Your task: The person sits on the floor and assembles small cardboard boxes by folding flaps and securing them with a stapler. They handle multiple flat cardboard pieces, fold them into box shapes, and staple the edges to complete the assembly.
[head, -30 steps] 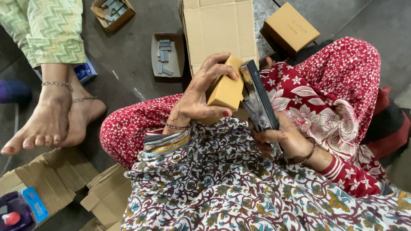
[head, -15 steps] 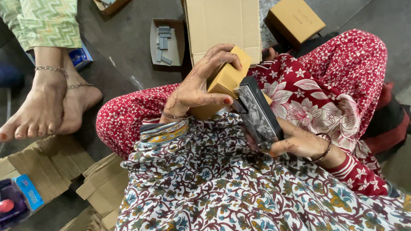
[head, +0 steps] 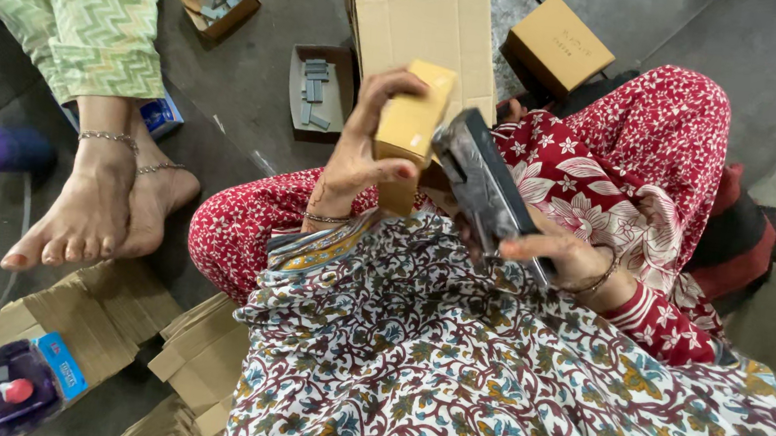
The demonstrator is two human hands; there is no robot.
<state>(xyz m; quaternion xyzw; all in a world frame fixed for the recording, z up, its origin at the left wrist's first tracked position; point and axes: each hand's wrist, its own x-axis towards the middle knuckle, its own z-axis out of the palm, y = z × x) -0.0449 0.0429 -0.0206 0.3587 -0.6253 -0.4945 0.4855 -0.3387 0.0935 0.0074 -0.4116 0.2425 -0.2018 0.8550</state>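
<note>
Flat cardboard sheet: large, pale brown, lies on the floor beyond the left grip, its long axis running away from the person.
Closed carton: small brown box on the floor, beyond the right grip and off to its right.
Small yellow box: plain mustard-yellow cardboard, oblong, clean edges; held up above the lap, long axis roughly upright and leaning slightly right, top end pointing away from the person; its lower flap hangs below the left grip.
Stapler: dark grey metal, worn and scuffed, long and narrow; sits just right of the yellow box, almost touching it; long axis slants from upper left to lower right, nose up by the box, tail down in the right grip.
Left hand: grip closed around the yellow box, fingers curled over its top edge, thumb pressed on the near face.
Right hand: grip wrapped around the stapler's lower end, thumb along its side.
Staple trays: two open brown boxes with grey staple strips, on the floor left of the left grip.
Another person's feet: bare, with anklets, far left of the left grip.
</note>
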